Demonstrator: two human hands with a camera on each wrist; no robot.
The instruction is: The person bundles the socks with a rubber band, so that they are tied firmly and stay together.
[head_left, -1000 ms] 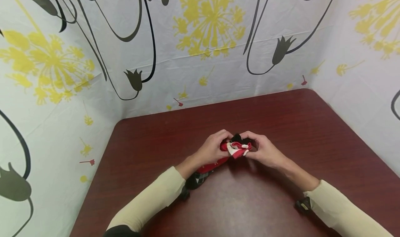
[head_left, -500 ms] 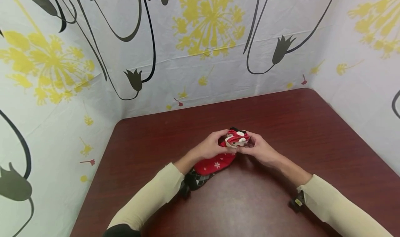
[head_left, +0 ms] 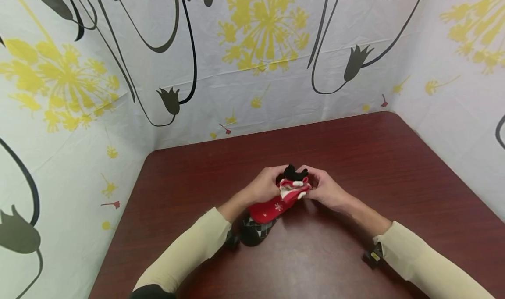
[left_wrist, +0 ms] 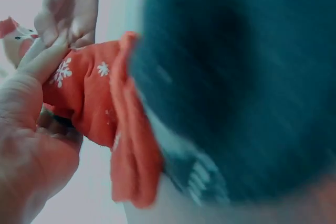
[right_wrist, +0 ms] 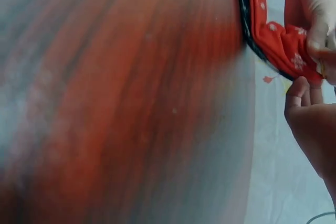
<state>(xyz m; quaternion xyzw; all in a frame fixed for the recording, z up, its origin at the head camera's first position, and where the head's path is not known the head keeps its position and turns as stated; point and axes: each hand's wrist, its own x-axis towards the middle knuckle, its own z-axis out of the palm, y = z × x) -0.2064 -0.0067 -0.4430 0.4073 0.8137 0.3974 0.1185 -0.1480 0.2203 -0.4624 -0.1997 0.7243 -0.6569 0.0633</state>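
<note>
Both hands hold the bunched upper ends of two socks above the table's middle. One is a red sock (head_left: pixel 265 210) with white snowflakes and a red-and-white end; the other is a dark argyle sock (head_left: pixel 252 234) whose black end shows behind the red one. My left hand (head_left: pixel 265 186) grips the bundle from the left, and my right hand (head_left: pixel 328 191) pinches it from the right. The toe parts hang toward my left forearm. Close up in the left wrist view, the dark sock (left_wrist: pixel 210 51) is blurred beside the red sock (left_wrist: pixel 94 82). Some fingertips are hidden behind the fabric.
The reddish-brown table (head_left: pixel 355 158) has rounded far corners. White cloth walls (head_left: pixel 221 62) with yellow and grey flower prints enclose its back and sides. A small dark wrist device (head_left: pixel 372 256) sits under the right sleeve.
The bundled sock ends tipped up, then back down, so the black end shows again. My right hand has shifted left, closer to my left hand. The hanging toes swung slightly.
</note>
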